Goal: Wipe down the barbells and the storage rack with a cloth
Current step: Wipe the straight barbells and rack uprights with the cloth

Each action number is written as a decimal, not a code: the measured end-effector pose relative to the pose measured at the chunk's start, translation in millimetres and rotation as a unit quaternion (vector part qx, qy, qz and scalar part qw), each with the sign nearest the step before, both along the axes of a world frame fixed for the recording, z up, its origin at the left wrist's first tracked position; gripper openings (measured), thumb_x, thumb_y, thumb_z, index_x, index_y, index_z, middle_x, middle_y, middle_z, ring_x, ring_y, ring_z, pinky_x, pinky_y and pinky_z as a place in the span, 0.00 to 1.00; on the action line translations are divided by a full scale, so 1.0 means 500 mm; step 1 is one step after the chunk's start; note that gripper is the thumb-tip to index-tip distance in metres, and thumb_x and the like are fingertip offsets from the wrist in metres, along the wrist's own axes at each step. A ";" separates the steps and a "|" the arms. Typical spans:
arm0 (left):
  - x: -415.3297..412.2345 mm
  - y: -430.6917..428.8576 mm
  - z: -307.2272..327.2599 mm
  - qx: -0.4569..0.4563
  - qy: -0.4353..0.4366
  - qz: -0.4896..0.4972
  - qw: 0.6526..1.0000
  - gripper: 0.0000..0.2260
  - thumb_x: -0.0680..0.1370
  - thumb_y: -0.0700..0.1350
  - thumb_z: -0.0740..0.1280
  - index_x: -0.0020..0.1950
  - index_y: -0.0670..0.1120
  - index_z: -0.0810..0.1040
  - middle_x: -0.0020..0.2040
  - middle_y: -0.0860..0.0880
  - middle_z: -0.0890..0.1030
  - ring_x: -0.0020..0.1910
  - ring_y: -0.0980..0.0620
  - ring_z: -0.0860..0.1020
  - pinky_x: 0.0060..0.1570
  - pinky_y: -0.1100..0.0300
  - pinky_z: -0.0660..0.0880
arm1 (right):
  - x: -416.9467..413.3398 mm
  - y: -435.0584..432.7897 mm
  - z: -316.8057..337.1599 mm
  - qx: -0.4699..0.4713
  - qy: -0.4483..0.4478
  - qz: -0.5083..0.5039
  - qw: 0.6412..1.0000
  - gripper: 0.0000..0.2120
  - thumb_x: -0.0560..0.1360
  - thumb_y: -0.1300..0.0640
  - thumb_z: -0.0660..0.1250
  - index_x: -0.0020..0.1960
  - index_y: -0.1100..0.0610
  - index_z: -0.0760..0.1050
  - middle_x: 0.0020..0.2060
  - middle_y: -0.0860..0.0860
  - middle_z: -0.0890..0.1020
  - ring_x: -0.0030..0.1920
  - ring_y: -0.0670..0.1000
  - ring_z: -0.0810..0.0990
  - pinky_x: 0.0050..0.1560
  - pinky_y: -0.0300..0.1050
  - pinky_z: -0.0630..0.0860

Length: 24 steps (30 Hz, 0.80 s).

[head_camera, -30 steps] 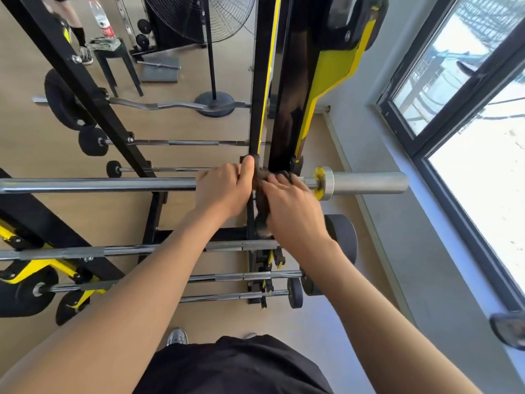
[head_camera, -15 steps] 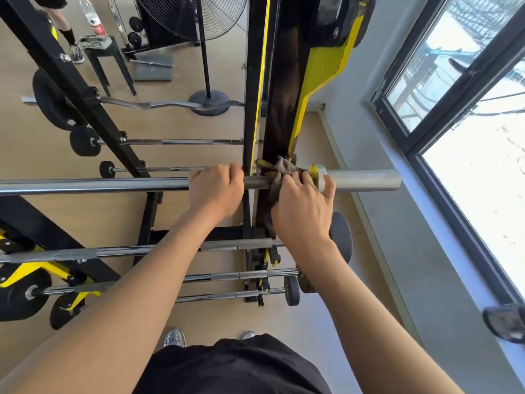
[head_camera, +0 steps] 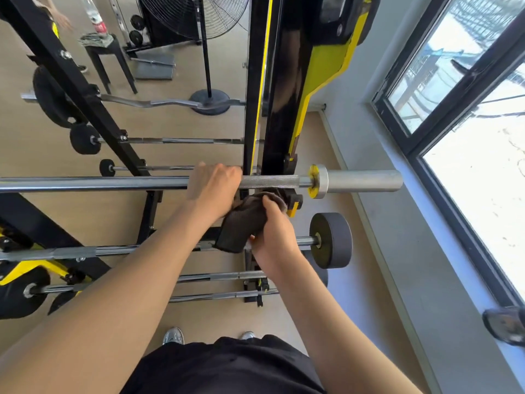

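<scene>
Two hands share it: the left hand (head_camera: 213, 186) curls round the barbell (head_camera: 113, 184), probably steadying it; the right hand (head_camera: 274, 227) clutches the cloth (head_camera: 241, 227) against the rack (head_camera: 279, 123).

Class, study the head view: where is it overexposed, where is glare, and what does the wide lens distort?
Head view: the window is blown out; glare streaks the black rack upright and the top barbell that the left hand grips; the wide lens splays the uprights and window; the right hand holding the cloth is sharp.
</scene>
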<state>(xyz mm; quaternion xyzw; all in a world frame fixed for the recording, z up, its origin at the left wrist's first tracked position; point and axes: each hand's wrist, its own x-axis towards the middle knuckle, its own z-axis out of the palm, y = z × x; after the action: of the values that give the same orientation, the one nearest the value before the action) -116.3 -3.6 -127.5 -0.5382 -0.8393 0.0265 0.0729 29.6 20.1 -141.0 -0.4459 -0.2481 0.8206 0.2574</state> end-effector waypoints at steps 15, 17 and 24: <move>-0.100 -0.091 0.006 -0.019 -0.059 0.023 0.998 0.07 0.79 0.46 0.71 0.55 0.49 0.77 0.39 0.52 0.73 0.36 0.52 0.74 0.29 0.60 0.66 | -0.136 0.011 -0.012 -0.080 0.220 -0.141 0.962 0.23 0.83 0.50 0.57 0.74 0.57 0.74 0.62 0.58 0.84 0.63 0.59 0.83 0.69 0.55 0.74; -0.109 -0.088 0.000 -0.015 -0.073 0.017 0.997 0.04 0.80 0.43 0.69 0.54 0.46 0.76 0.43 0.50 0.76 0.41 0.50 0.76 0.35 0.59 0.71 | -0.160 0.011 -0.012 -0.075 0.227 -0.140 0.961 0.24 0.83 0.49 0.55 0.73 0.57 0.75 0.63 0.61 0.83 0.64 0.61 0.83 0.72 0.57 0.72; -0.157 -0.096 -0.024 -0.053 -0.058 -0.055 0.995 0.10 0.85 0.40 0.63 0.63 0.36 0.77 0.59 0.35 0.80 0.57 0.34 0.78 0.41 0.65 0.71 | -0.200 -0.062 -0.026 0.008 0.098 -0.093 0.991 0.15 0.83 0.61 0.61 0.68 0.62 0.76 0.58 0.61 0.85 0.58 0.59 0.85 0.58 0.54 0.82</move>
<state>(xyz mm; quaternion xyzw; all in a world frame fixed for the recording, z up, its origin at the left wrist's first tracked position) -195.0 -51.7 -139.6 -0.5875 -0.8085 0.0356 -0.0034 -70.4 -10.8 -154.0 -0.3825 -0.1860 0.8306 0.3594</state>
